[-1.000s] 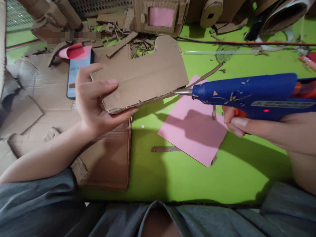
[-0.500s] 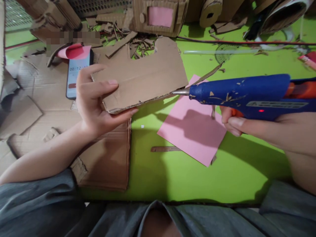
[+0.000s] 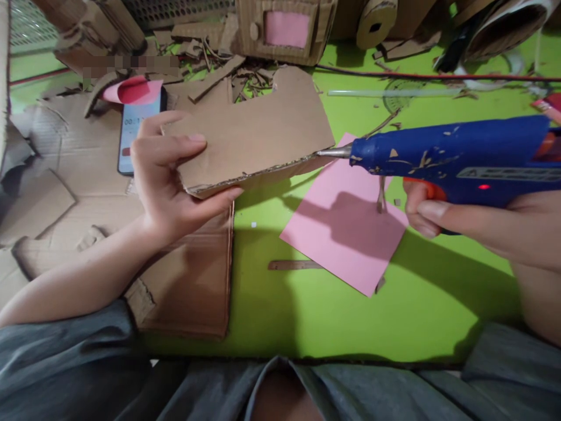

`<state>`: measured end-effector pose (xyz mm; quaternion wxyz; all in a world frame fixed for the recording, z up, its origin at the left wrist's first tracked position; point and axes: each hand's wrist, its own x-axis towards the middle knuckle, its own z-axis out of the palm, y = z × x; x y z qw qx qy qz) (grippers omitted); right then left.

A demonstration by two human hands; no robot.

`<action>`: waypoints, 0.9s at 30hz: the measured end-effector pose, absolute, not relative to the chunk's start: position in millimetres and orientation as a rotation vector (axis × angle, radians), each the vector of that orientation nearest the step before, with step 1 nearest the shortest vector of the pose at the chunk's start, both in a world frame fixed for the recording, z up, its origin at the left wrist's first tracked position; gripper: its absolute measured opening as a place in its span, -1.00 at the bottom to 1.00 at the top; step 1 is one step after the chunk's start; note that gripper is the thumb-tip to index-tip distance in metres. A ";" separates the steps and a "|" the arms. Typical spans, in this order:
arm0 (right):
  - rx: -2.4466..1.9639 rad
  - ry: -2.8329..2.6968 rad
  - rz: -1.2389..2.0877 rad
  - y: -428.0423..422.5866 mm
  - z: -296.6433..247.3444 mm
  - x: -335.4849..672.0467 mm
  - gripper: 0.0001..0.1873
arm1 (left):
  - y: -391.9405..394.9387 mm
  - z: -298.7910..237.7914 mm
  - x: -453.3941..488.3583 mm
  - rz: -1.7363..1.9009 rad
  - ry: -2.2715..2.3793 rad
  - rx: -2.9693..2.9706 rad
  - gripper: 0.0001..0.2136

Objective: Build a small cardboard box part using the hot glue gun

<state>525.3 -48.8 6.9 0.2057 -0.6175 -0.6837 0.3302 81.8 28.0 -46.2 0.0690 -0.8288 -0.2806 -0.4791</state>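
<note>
My left hand (image 3: 164,169) grips the left end of a cut cardboard piece (image 3: 258,131), fingers on its upper face and thumb beneath. The piece is held above the table, tilted, with a notch along its far side. In my right hand (image 3: 438,210) is a blue hot glue gun (image 3: 442,146), its red light lit and a finger at the orange trigger. The metal nozzle touches or nearly touches the near edge of the cardboard, close to its right corner. Bits of cardboard cling to the gun's barrel. A pink paper sheet (image 3: 346,225) lies below the nozzle.
Larger cardboard sheets (image 3: 188,292) cover the left, with a phone (image 3: 128,143) on them. A wooden strip (image 3: 293,265) lies partly under the pink sheet. Behind are scraps, a cardboard box (image 3: 324,35) with a pink window, a glue stick (image 3: 390,93), a protractor (image 3: 401,96) and a cable.
The glue gun has moved right and slightly up, its nozzle sliding along the cardboard's near edge toward the right corner. My left hand has shifted only slightly.
</note>
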 end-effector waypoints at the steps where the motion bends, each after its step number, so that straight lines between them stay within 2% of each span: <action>1: -1.727 -1.902 0.905 -49.8 7.5 524.8 -0.80 | 28.9 -47.7 82.1 -1.454 -0.860 -2.490 -0.35; 3: -1.717 -1.899 0.882 -51.0 8.3 524.4 -0.81 | 31.2 -51.0 82.6 -1.440 -0.932 -2.504 -0.36; 6: -1.691 -1.919 0.865 -49.9 8.1 524.9 -0.84 | 36.7 -55.5 81.8 -1.546 -0.771 -2.451 -0.27; 13: -1.619 -1.942 0.873 -45.8 10.5 522.7 -0.86 | 43.7 -54.2 77.8 -1.562 -0.573 -2.450 -0.25; 19: -1.613 -1.890 0.870 -47.6 9.6 522.8 -0.88 | 29.5 -41.4 82.3 -1.517 -0.866 -2.484 -0.40; 23: -1.578 -1.900 0.851 -46.4 3.2 526.5 -0.74 | 28.1 -39.0 76.6 -1.419 -0.850 -2.547 -0.39; 27: -1.535 -1.865 0.834 -46.7 2.2 525.7 -0.76 | 29.5 -42.2 70.5 -1.407 -0.862 -2.593 -0.30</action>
